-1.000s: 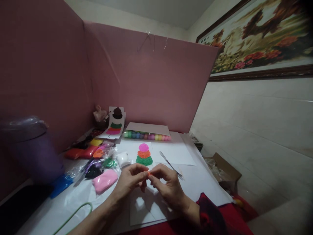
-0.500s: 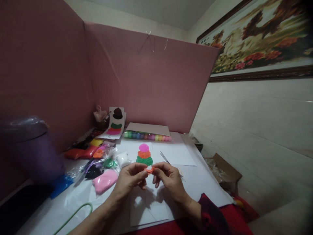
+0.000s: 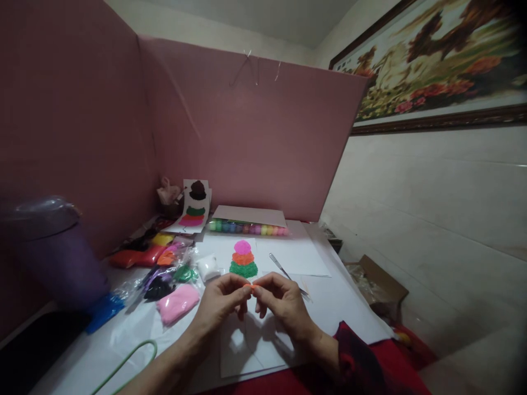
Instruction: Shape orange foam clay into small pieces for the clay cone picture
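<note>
Between the fingertips of my two hands is a small piece of orange modelling clay (image 3: 251, 286), mostly covered by the fingers. My left hand (image 3: 224, 296) pinches one end, and my right hand (image 3: 280, 299) pinches the other, with the tips nearly touching. Just beyond them, a stacked clay shape in pink, orange and green (image 3: 244, 258) lies on white paper. Under my hands is a white sheet (image 3: 251, 356) with their shadows on it. A pointed metal tool (image 3: 280, 264) rests right of the clay shape, close to a few thin sticks (image 3: 307, 289).
Bags of coloured clay (image 3: 178, 304) crowd the left, beside a purple lidded bin (image 3: 61, 252). At the back stand a card with coloured shapes (image 3: 196, 206) and a pack of several coloured clay pots (image 3: 249, 227). An open cardboard box (image 3: 382, 285) sits off the table's right side.
My fingertips have drawn closer together, so less of the orange clay shows between them. The view has shifted very slightly; the things on the table stay put.
</note>
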